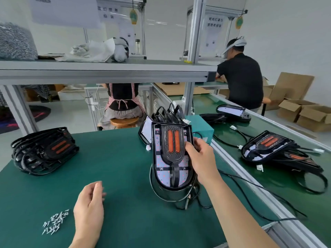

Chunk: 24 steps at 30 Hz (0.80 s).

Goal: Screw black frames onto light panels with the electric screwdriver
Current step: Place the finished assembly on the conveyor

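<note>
At centre frame, one light panel (163, 176) carrying a black frame (172, 156) sits on the green surface (125, 167), with cables (166, 113) and a teal box (200, 126) crowding close behind it. The right hand (200, 158) grips its right edge, thumb on the frame. The left hand (89, 206) hovers loosely curled, holding nothing. One stack of black frames (44, 151) lies at left and one heap of screws (55, 221) at lower left. Two other people sit beyond, one (123, 97) at top centre and one (241, 77) at upper right.

On the table (125, 167) lie screws (55, 221) front-left, stacked frames (43, 151) far-left, light panel (163, 177) centre-right, box (202, 127) behind it.
</note>
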Motion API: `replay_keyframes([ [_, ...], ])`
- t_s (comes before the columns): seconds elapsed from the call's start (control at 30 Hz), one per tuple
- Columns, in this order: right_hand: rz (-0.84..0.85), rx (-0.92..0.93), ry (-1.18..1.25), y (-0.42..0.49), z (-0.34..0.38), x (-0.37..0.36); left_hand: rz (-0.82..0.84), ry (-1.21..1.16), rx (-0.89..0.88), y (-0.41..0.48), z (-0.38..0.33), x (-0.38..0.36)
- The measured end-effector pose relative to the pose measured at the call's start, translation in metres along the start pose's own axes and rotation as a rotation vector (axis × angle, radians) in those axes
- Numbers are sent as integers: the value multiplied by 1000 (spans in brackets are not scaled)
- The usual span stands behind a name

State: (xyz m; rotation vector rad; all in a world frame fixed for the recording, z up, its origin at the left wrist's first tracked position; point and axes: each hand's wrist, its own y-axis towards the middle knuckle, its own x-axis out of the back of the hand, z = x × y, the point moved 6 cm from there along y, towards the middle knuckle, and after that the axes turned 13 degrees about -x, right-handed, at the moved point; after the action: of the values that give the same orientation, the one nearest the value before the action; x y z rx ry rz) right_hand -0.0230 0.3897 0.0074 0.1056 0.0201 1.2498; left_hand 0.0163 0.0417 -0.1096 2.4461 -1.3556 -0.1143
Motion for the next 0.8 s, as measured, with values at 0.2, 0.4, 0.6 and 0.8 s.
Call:
replay_keyframes([
  [0.2,-263,21,159,18,9,94,-9,17,-38,1,-5,-1],
  [0.4,-580,26,189,25,4,201,-15,-3,-63,3,-4,-3],
  [0.6,-868,8,229,8,-12,283,-50,-33,-8,0,-5,-2],
  [0.8,-1066,-12,257,-14,-33,340,14,-134,47,2,-8,-7],
])
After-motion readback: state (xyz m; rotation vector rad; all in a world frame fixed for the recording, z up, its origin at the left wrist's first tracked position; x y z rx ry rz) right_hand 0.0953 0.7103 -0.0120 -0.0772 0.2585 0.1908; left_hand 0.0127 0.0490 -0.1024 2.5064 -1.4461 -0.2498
